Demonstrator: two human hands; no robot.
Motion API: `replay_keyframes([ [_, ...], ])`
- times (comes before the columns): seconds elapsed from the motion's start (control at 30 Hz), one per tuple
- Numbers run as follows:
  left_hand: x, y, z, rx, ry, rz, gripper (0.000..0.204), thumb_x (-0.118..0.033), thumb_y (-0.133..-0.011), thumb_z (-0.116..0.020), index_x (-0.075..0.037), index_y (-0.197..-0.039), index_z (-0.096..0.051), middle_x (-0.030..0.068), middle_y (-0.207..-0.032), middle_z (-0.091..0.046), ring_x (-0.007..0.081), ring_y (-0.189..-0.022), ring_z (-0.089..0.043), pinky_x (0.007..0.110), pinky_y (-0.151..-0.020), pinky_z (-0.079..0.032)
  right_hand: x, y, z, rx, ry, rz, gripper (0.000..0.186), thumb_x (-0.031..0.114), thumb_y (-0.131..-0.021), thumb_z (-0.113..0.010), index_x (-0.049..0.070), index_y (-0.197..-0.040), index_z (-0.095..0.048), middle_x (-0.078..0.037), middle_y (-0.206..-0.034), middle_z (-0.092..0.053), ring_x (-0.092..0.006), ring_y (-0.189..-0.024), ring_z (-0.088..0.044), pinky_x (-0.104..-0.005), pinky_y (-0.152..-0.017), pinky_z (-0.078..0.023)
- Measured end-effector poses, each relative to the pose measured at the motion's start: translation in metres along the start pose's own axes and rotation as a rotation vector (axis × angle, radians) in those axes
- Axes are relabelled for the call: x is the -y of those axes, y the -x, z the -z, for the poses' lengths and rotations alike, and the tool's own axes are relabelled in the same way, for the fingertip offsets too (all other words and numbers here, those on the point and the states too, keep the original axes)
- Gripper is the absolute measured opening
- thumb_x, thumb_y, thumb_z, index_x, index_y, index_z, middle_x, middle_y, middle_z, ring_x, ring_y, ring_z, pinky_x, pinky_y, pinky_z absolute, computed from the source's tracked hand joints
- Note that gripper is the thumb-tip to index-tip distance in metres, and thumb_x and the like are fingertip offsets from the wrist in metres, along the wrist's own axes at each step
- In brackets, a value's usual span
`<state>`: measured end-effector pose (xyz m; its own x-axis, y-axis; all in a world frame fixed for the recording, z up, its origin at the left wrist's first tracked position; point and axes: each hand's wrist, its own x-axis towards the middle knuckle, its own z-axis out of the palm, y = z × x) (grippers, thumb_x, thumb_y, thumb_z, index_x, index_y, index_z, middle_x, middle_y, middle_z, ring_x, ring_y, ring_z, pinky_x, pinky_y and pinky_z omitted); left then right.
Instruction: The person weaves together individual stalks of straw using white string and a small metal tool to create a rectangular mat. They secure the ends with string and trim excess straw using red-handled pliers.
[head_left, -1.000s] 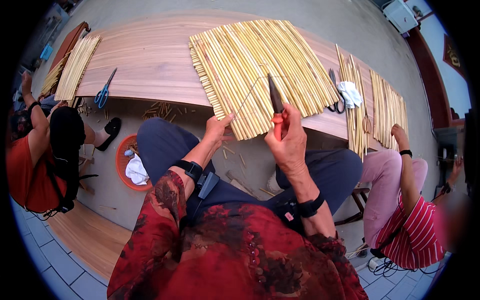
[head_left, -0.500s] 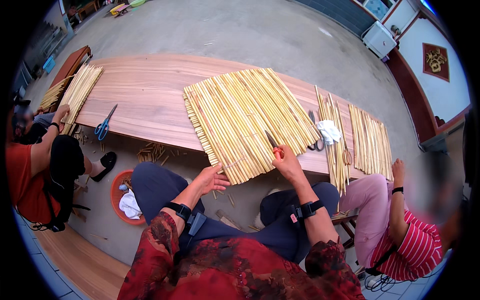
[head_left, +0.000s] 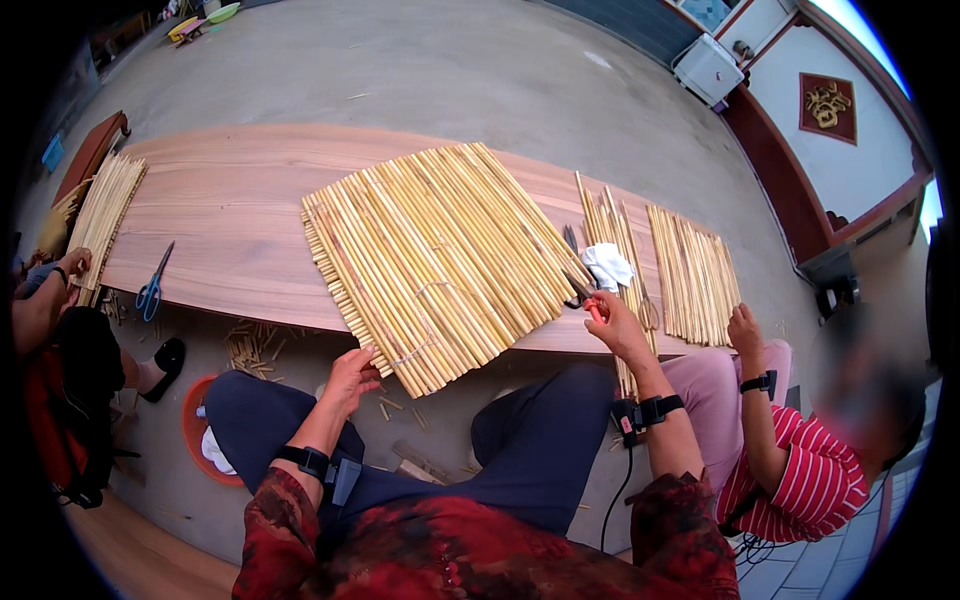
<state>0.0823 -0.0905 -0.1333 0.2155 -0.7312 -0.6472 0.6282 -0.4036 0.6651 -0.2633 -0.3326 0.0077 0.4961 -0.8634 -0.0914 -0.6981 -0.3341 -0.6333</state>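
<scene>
A mat of pale yellow sticks [head_left: 440, 260], tied with thin cord, lies slantwise on the wooden table [head_left: 230, 220] and juts over its near edge. At its near left corner my left hand [head_left: 347, 380] pinches the edge, the fingertips partly hidden. My right hand [head_left: 622, 325] is closed round a red-handled tool [head_left: 594, 308] beside the mat's right edge. Its dark pointed end lies toward the stick ends; the exact kind is unclear. Just beyond that hand are a crumpled white cloth [head_left: 608, 266] and dark scissors [head_left: 570, 240].
Loose long sticks [head_left: 628, 340] and another row of sticks [head_left: 692, 275] lie to the right, by a person in a striped shirt [head_left: 800, 465]. Blue-handled scissors [head_left: 150, 296] lie left, near another person's hand [head_left: 75, 262]. An orange basket [head_left: 200, 450] stands on the floor.
My right hand has moved the red-handled tool from over the mat to its right edge. My left hand stays at the near left corner. The whole view has shifted.
</scene>
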Motion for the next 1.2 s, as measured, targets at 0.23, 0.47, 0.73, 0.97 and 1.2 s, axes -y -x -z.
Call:
replay_keyframes([
  [0.23, 0.003, -0.017, -0.002, 0.032, 0.148, -0.026, 0.024, -0.026, -0.084, -0.054, -0.007, -0.098, -0.054, 0.0063, -0.094, -0.059, 0.0195, -0.086, -0.057, 0.039, -0.075, -0.046, -0.088, 0.053, -0.028, -0.397, 0.059, -0.318, 0.042, 0.019, -0.068, -0.066, -0.003, -0.101, -0.053, -0.016, -0.090, -0.061, -0.0254, -0.085, -0.060, -0.0318, -0.074, -0.046],
  [0.47, 0.005, -0.032, 0.019, -0.200, 0.374, -0.377, 0.022, -0.016, -0.090, -0.043, 0.002, -0.098, -0.052, 0.0110, -0.094, -0.060, 0.0206, -0.085, -0.060, 0.035, -0.075, -0.050, -0.106, 0.045, -0.047, -0.243, 0.373, -0.093, 0.047, 0.017, -0.063, -0.070, 0.008, -0.106, -0.053, -0.011, -0.093, -0.056, -0.0278, -0.089, -0.053, -0.0364, -0.078, -0.043],
  [0.73, 0.016, -0.041, 0.017, -0.326, 0.372, -0.472, 0.020, -0.014, -0.090, -0.044, 0.002, -0.099, -0.052, 0.0090, -0.091, -0.059, 0.0168, -0.081, -0.059, 0.030, -0.072, -0.048, -0.141, 0.009, -0.047, -0.057, 0.252, 0.119, 0.050, 0.012, -0.063, -0.070, 0.013, -0.110, -0.052, -0.009, -0.095, -0.051, -0.0296, -0.090, -0.048, -0.0371, -0.079, -0.040],
  [0.97, -0.001, -0.007, -0.011, -0.181, 0.416, -0.440, 0.016, -0.012, -0.086, -0.052, 0.002, -0.095, -0.052, 0.0081, -0.089, -0.059, 0.0133, -0.080, -0.058, 0.029, -0.072, -0.047, -0.124, -0.003, -0.039, 0.016, 0.427, 0.181, 0.049, 0.015, -0.065, -0.070, 0.009, -0.110, -0.052, -0.012, -0.095, -0.053, -0.0309, -0.087, -0.051, -0.0383, -0.077, -0.042],
  [1.2, -0.001, -0.005, -0.010, -0.244, 0.403, -0.514, 0.019, -0.012, -0.088, -0.048, 0.001, -0.101, -0.051, 0.0071, -0.093, -0.059, 0.0126, -0.083, -0.058, 0.027, -0.075, -0.048, 0.066, -0.038, -0.039, 0.233, 0.116, 0.169, 0.021, 0.013, -0.076, -0.060, 0.003, -0.094, -0.059, -0.014, -0.087, -0.057, -0.0304, -0.077, -0.058, -0.0375, -0.068, -0.046],
])
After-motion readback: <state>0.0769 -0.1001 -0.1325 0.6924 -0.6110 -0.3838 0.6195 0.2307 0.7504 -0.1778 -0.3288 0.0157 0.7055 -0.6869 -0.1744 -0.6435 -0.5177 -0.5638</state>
